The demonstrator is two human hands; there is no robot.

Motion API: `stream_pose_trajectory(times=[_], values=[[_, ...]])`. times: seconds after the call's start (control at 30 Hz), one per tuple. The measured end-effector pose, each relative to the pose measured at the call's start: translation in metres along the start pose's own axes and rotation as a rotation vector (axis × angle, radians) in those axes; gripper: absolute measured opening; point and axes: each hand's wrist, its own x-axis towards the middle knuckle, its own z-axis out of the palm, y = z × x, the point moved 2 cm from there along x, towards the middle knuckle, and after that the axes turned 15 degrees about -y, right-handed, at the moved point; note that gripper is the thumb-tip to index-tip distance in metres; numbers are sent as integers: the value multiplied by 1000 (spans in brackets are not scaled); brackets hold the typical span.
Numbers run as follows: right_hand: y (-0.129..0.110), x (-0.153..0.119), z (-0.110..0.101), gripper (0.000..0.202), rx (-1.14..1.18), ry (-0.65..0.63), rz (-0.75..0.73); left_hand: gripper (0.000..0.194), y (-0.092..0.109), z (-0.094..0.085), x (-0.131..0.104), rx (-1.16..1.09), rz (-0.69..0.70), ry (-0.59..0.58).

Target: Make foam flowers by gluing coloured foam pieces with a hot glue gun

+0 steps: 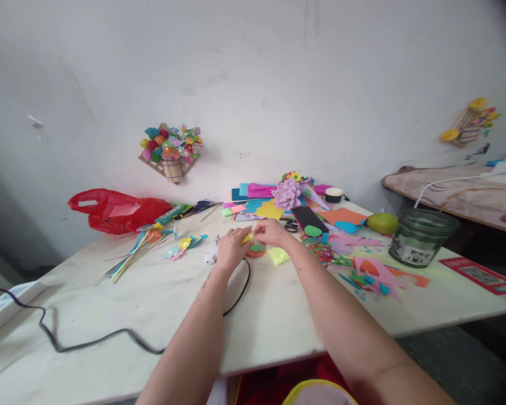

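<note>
Over the middle of the white table, my left hand (pixel 232 247) has its fingers closed on a small yellow piece (pixel 247 238). My right hand (pixel 268 232) touches the other side of that piece with pinched fingertips; what they hold is too small to make out. An orange and green flower shape (pixel 256 250) lies just beneath the hands. A pale yellow piece (pixel 278 256) lies beside my right wrist. Partly behind my left hand is a white tool (pixel 211 256), with a black cord (pixel 247 281) near it.
A red plastic bag (pixel 117 211), paper flowers on stems (pixel 137 253) and scissors (pixel 206 205) are at the left. Colourful scraps (pixel 373 273), a dark phone-like slab (pixel 309 219), a green fruit (pixel 382 223) and a green tub (pixel 421 239) stand right. A black cable (pixel 92 341) crosses the left front.
</note>
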Motion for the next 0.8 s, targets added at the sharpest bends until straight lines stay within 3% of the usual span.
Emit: stream_pose_trajectory(times=[0.23,0.4,0.53,0.63,0.8], values=[[-11,-2,-2,13,-166,43,8,37,1,0,-1,-4,-15,-10],[0,1,-4,14,-186,111,7,35,0,-1,-1,-31,-25,3],[15,2,-9,12,280,176,138,36,-9,2,2,-144,-76,86],[18,-1,-13,10,689,207,137,39,-16,6,5,-262,-120,148],[17,-6,-18,11,984,128,62,46,-16,10,6,-349,-202,118]])
